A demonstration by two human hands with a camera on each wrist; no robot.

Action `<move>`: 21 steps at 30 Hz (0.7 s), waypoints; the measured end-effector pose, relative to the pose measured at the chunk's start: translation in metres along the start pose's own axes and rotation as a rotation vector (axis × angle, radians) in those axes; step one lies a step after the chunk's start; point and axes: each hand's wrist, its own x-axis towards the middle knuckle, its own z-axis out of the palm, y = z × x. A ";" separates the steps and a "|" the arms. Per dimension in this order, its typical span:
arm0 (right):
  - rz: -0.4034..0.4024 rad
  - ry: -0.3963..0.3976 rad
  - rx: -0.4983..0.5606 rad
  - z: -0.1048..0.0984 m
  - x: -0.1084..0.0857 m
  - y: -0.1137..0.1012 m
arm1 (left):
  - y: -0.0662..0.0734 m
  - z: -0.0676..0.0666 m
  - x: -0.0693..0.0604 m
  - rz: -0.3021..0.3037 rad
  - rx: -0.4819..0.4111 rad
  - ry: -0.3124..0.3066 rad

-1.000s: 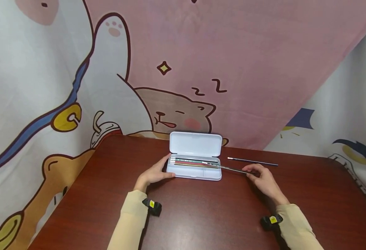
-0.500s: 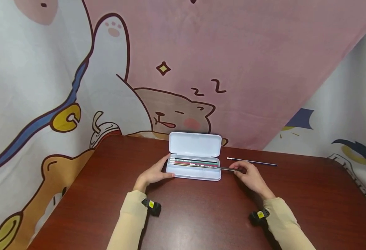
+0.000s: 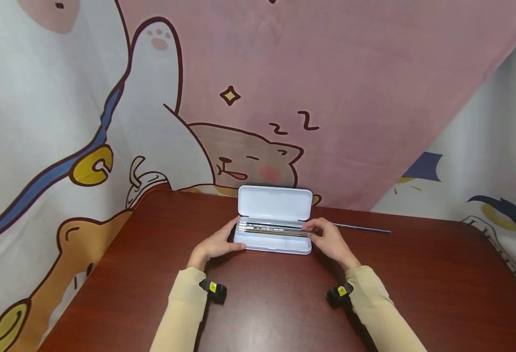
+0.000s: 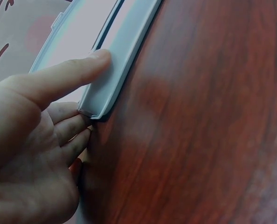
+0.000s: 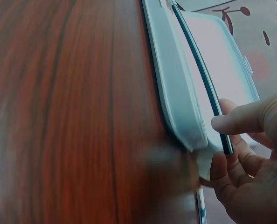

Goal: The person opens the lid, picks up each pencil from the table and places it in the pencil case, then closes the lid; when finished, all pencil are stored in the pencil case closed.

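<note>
A white pencil case (image 3: 264,242) stands with its lid (image 3: 275,203) up; several pencils (image 3: 258,227) lie lengthwise in its back compartment. My left hand (image 3: 213,244) holds the case's left end, the thumb (image 4: 78,72) over the front rim and the fingers at the end wall. At the right end, my right hand (image 3: 331,243) pinches a dark striped pencil (image 5: 204,70) near its tip, between thumb and fingers. That pencil extends leftward over the inside of the case. Whether it touches the other pencils I cannot tell.
Another pencil (image 3: 365,228), bluish, lies on the dark red wooden table (image 3: 275,303) right of the case, its left end hidden behind my right hand. Directly behind the table hangs a cartoon-printed cloth (image 3: 350,98). The case has a small divided section (image 3: 297,244) at front right.
My right hand has moved left with the dark pencil, from the table at the right to the case's right end. The left hand and the case have stayed in place.
</note>
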 end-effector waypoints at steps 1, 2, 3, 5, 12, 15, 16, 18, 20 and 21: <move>-0.002 -0.003 0.002 0.002 0.001 -0.002 | 0.000 0.000 0.000 0.002 0.000 0.001; -0.005 -0.005 0.001 0.004 0.002 -0.003 | -0.001 0.001 0.000 -0.001 0.000 0.001; -0.009 -0.010 -0.006 0.006 0.003 -0.004 | -0.001 0.001 0.000 -0.002 0.003 0.002; -0.011 -0.012 -0.012 0.010 0.004 -0.006 | -0.001 0.001 0.001 -0.002 0.005 0.005; -0.036 -0.012 -0.021 0.020 0.006 -0.006 | -0.002 0.003 0.002 0.010 0.007 -0.001; -0.040 -0.004 -0.021 0.022 0.006 -0.005 | -0.001 0.002 0.002 0.011 0.004 0.004; -0.040 -0.005 -0.019 0.023 0.007 -0.005 | 0.000 0.002 0.001 0.007 0.004 0.005; -0.032 -0.009 -0.014 0.023 0.007 -0.007 | 0.000 0.002 0.001 0.000 0.003 0.007; -0.027 -0.016 -0.007 0.023 0.006 -0.008 | 0.000 0.001 0.000 -0.005 0.000 0.008; -0.024 -0.018 -0.005 0.023 0.006 -0.008 | 0.000 0.001 0.000 -0.009 0.000 0.007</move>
